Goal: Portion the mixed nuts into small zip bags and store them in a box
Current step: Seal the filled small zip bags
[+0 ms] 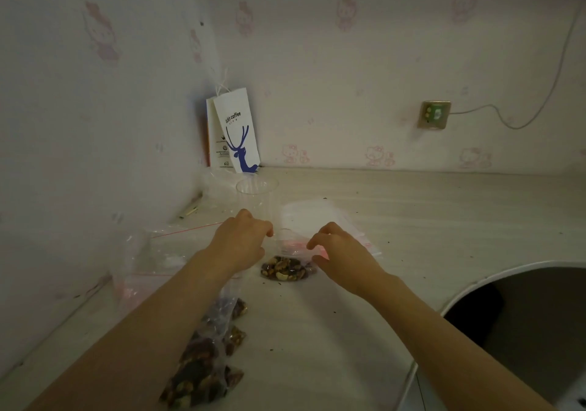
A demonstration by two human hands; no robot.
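Observation:
A small clear zip bag [287, 268] with a red seal strip stands on the white table, its bottom filled with mixed nuts. My left hand [241, 241] pinches the bag's top at its left end. My right hand [341, 252] pinches the top at its right end. Several filled nut bags [206, 356] lie in a row under my left forearm, near the table's front. A pile of empty zip bags [320, 217] lies just behind my right hand.
A clear plastic cup [257, 196] stands behind my hands. A white paper coffee bag [236, 131] leans in the wall corner. A large loose clear bag [149, 252] lies at the left. The table's curved cut-out edge [469, 287] is at the right.

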